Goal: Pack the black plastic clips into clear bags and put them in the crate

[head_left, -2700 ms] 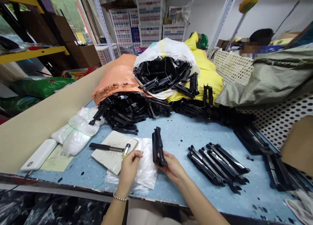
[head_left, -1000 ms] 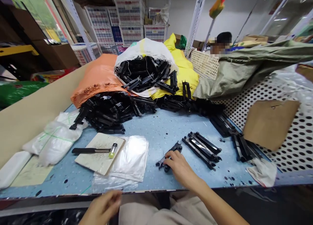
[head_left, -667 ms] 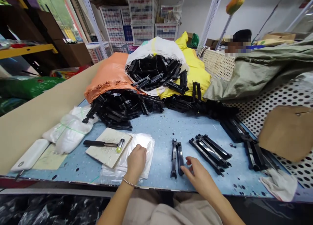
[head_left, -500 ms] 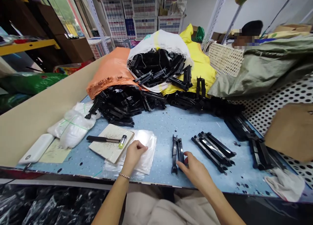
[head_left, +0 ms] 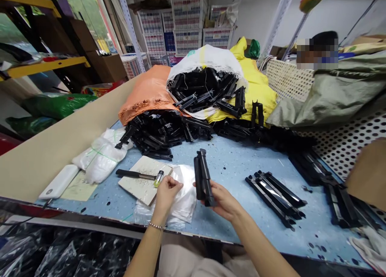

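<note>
My right hand (head_left: 223, 199) grips a pair of long black plastic parts (head_left: 204, 178), raised upright off the table and side by side. My left hand (head_left: 167, 194) is closed in a pinch over a stack of clear plastic bags (head_left: 185, 204); what sits between its fingertips, if anything, cannot be made out. Left of that hand, a small hammer (head_left: 135, 174) with a black handle and a yellowish clear head lies across a pale board (head_left: 138, 192). Several more black plastic parts (head_left: 275, 196) lie in a row to the right of my right hand.
Black parts spill from an orange sack (head_left: 147, 84), a white sack (head_left: 205, 56) and a yellow sack (head_left: 259, 82) at the back. A tied white bundle (head_left: 101, 156) and a white device (head_left: 58, 182) lie left. A person (head_left: 318, 50) is behind the perforated panel.
My right hand has picked the pair of black parts up off the table and moved left toward the plastic bags. My left hand keeps its pinch. The view has shifted slightly.
</note>
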`<state>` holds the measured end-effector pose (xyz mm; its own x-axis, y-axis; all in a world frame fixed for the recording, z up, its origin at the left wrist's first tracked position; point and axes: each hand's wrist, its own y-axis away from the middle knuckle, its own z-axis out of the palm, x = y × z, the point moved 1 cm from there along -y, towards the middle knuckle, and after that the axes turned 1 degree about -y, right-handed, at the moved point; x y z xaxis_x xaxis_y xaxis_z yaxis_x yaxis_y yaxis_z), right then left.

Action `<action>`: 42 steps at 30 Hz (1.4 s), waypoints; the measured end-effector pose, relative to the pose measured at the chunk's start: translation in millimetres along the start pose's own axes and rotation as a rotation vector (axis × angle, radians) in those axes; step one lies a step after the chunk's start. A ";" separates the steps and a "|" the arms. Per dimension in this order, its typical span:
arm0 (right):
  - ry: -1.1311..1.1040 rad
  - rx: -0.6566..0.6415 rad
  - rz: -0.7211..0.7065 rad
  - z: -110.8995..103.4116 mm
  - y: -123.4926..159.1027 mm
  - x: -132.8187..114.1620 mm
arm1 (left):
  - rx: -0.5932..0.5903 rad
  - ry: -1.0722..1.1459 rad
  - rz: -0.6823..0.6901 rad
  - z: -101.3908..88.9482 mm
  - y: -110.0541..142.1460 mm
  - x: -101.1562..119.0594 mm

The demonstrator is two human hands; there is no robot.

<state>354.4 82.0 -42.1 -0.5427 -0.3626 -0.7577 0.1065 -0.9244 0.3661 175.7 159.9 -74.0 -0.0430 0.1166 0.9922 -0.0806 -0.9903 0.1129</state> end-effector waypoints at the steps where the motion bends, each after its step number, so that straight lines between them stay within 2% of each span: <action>1: -0.031 -0.018 0.019 9.3 -10.0 1.5 | -0.002 0.010 0.006 0.3 0.7 1.2; 5: -0.132 -0.065 0.116 27.1 -38.3 13.4 | 0.014 0.027 0.039 -0.8 3.5 5.2; 11: -0.244 0.000 0.126 13.9 -45.2 28.7 | 0.079 0.046 0.060 -14.0 10.4 13.5; 13: -0.265 0.018 0.117 7.3 -43.4 28.8 | 0.051 -0.066 0.138 -21.3 13.0 17.6; 16: -0.274 0.033 0.106 0.2 -38.9 25.5 | -0.060 -0.414 0.297 -27.8 15.9 22.3; 18: -0.236 0.062 0.077 -2.5 -32.3 20.7 | -0.098 -0.567 0.362 -26.8 16.6 23.5; 20: -0.190 0.093 0.027 -4.2 -20.5 14.5 | -0.093 -0.590 0.375 -22.3 15.9 23.1; 22: -0.179 0.056 0.006 -5.4 -3.7 10.0 | -0.103 -0.558 0.350 -16.3 13.7 21.1; 24: -0.191 -0.065 0.074 -7.0 13.9 11.0 | -0.147 -0.511 0.324 -11.5 10.7 18.5; 26: -0.206 -0.164 0.219 -10.9 27.4 18.8 | -0.184 -0.478 0.322 -9.9 8.0 16.7; 29: -0.300 -0.091 0.383 -21.9 34.2 35.2 | -0.223 -0.531 0.344 -13.3 9.7 18.0; 32: -0.363 -0.039 0.433 -28.5 29.6 45.0 | -0.289 -0.664 0.451 -14.4 26.6 24.4; 35: -0.265 -0.033 0.332 -21.5 20.8 45.2 | -0.473 -0.727 0.620 -3.0 57.6 30.5; 38: 0.047 0.121 0.047 -4.4 18.4 42.0 | -0.691 -0.736 0.666 12.4 87.6 33.6; 40: 0.306 0.170 -0.134 9.7 26.8 40.4 | -0.703 -0.764 0.607 10.8 101.5 37.6; 42: 0.476 0.045 -0.192 22.1 41.7 38.9 | -0.659 -0.810 0.501 -9.9 112.3 45.4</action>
<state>319.3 32.0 -44.3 -0.1082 -0.2103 -0.9716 0.0004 -0.9774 0.2115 154.8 54.7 -16.8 0.4141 -0.5962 0.6878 -0.7488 -0.6527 -0.1149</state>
